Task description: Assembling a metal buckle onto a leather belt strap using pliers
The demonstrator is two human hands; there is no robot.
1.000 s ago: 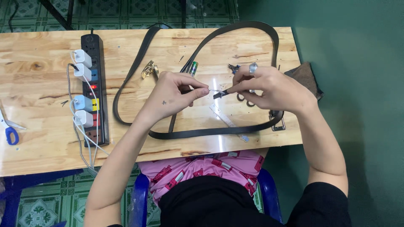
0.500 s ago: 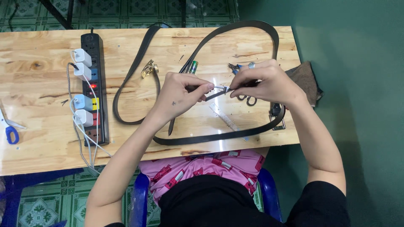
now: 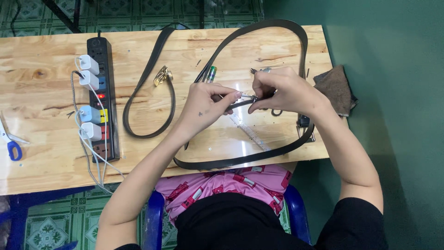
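At frame centre my left hand and right hand pinch the belt end above the desk; fingers pressed tight, a slipping strap could jab my fingertips.

head camera looks straight down, near, over wooden table.
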